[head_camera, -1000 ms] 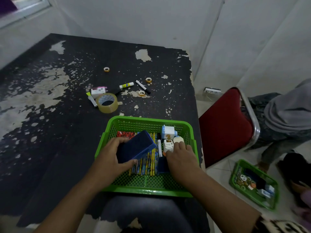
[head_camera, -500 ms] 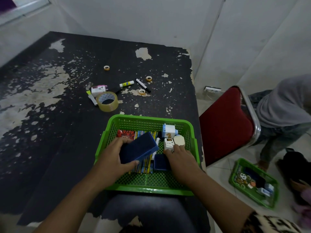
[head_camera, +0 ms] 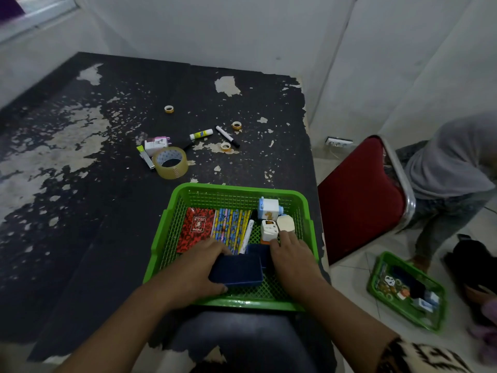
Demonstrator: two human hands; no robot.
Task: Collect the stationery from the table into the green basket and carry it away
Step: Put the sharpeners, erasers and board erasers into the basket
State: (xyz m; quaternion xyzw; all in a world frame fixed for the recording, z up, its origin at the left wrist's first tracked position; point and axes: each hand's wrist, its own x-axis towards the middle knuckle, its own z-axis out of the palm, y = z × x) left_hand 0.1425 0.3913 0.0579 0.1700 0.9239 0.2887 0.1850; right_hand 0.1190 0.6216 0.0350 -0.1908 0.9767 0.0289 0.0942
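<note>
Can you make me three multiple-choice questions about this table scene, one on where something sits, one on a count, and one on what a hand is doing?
1. Where does the red patterned notebook lie?
A. in the green plastic mesh basket, at its left side
B. on the black peeling table, beside the tape
C. on the red chair

2. How many small yellowish tape rings lie on the black peeling table?
A. one
B. three
C. five

3. What is the left hand doing?
A. resting flat on the table
B. lifting the wide clear packing tape roll
C. holding a dark blue rectangular block low in the basket

Answers: 1 A, the notebook lies inside the basket next to the patterned pencils. 2 B, rings show at and. 3 C, its fingers wrap the block, while the packing tape roll sits untouched on the table.
</note>
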